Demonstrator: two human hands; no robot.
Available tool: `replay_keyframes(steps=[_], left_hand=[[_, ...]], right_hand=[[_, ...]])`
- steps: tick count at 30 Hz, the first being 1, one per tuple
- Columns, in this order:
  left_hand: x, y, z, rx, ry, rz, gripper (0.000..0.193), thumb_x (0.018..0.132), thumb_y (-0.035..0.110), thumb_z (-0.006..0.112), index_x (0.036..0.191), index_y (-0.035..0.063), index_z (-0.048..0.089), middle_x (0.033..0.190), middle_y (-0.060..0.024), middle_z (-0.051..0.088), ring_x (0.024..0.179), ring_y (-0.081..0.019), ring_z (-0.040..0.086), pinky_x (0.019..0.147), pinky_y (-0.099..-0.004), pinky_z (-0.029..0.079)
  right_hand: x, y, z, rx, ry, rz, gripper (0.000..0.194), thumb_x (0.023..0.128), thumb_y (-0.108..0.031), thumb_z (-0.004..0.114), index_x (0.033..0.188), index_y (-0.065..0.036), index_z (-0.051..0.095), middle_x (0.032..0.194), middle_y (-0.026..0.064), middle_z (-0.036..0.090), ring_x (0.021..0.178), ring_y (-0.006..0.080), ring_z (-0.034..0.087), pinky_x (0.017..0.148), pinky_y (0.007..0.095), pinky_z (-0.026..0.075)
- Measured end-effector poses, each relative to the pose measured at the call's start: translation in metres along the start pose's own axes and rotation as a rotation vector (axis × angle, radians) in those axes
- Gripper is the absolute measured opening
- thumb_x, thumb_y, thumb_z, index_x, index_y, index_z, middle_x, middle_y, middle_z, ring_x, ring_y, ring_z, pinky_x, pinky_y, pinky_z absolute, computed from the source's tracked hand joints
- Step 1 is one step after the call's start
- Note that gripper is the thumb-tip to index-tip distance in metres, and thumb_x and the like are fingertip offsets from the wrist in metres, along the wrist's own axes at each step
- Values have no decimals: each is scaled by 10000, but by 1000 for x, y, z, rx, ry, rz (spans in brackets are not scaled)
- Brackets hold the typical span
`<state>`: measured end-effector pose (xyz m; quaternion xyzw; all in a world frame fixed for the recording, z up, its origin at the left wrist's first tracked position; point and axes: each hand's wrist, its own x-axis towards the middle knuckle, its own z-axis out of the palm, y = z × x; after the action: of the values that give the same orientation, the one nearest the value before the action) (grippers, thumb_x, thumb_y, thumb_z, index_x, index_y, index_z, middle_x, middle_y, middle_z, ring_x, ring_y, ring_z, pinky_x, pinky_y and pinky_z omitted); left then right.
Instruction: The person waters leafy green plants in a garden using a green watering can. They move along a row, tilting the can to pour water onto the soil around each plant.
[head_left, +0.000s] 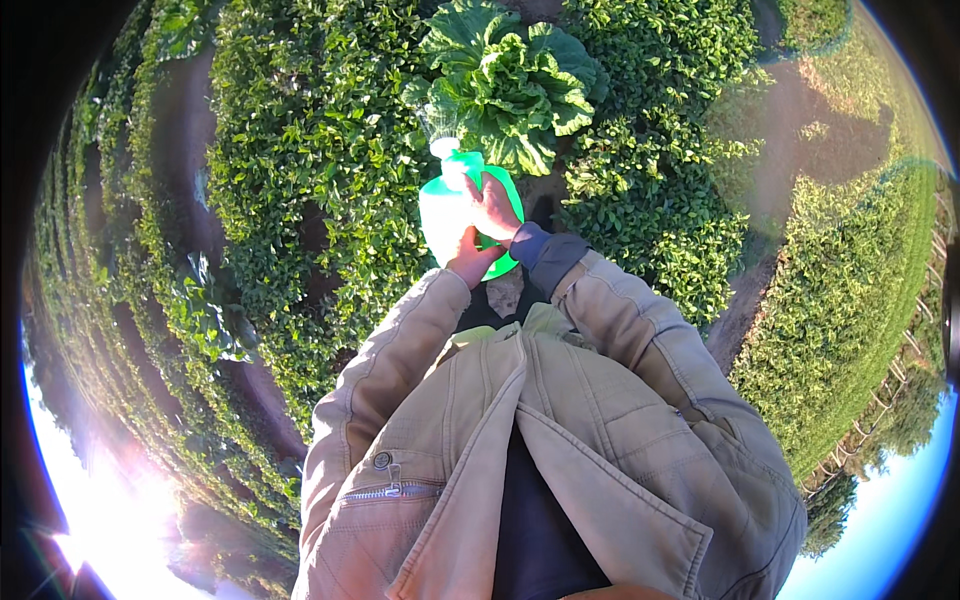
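A bright green plastic watering can (439, 206) with a pale sprinkler head (445, 147) is held out in front of me, partly washed out by sunlight. My right hand (493, 208) grips its upper part. Below it, my left hand (472, 259) holds the near end; the handle itself is hard to make out in the glare. Fine streams of water (435, 120) fan out from the head towards the low leaves. Just beyond the can grows a large leafy cabbage-like plant (510, 90) with crinkled leaves.
Dense rows of low leafy bushes (322, 112) surround me. Bare soil paths (750, 292) run between rows. Another broad-leaved plant (210, 315) stands at left. Curved hoops or poles (885, 390) line the far right edge. Strong sun glares at lower left.
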<state>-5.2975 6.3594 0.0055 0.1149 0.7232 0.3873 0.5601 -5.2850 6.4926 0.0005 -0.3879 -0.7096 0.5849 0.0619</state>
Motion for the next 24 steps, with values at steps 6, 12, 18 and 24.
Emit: replay_keyframes(steps=[6, 12, 18, 24], left_hand=[[7, 11, 31, 103, -49, -79, 774, 729, 387, 749, 1327, 10, 433, 1226, -199, 587, 1143, -317, 569, 953, -389, 448], [12, 45, 82, 255, -106, -80, 672, 695, 421, 776, 1152, 0, 520, 1092, -186, 623, 1003, -309, 610, 876, -392, 472], [21, 83, 114, 162, -160, 58, 626, 702, 354, 784, 1144, 1, 517, 1035, -156, 623, 959, -272, 608, 848, -380, 480], [27, 105, 118, 154, -211, 77, 651, 703, 331, 787, 1190, 2, 508, 1090, -159, 617, 1016, -283, 596, 888, -379, 467]], right_hand=[[-3, 52, -19, 141, -50, 111, 262, 898, -222, 633, 934, 8, 512, 729, 101, 428, 637, 230, 452, 606, 376, 411], [-11, 106, -72, -182, 42, -129, 220, 915, -179, 596, 1024, 4, 540, 740, 143, 464, 646, 254, 508, 590, 388, 409], [-4, 83, -134, -11, 95, -44, 239, 926, -197, 588, 1018, 20, 548, 710, 180, 475, 648, 335, 517, 620, 415, 427], [9, 105, -142, 116, 166, 144, 273, 939, -243, 585, 885, 19, 530, 707, 174, 503, 625, 325, 516, 601, 433, 416]])
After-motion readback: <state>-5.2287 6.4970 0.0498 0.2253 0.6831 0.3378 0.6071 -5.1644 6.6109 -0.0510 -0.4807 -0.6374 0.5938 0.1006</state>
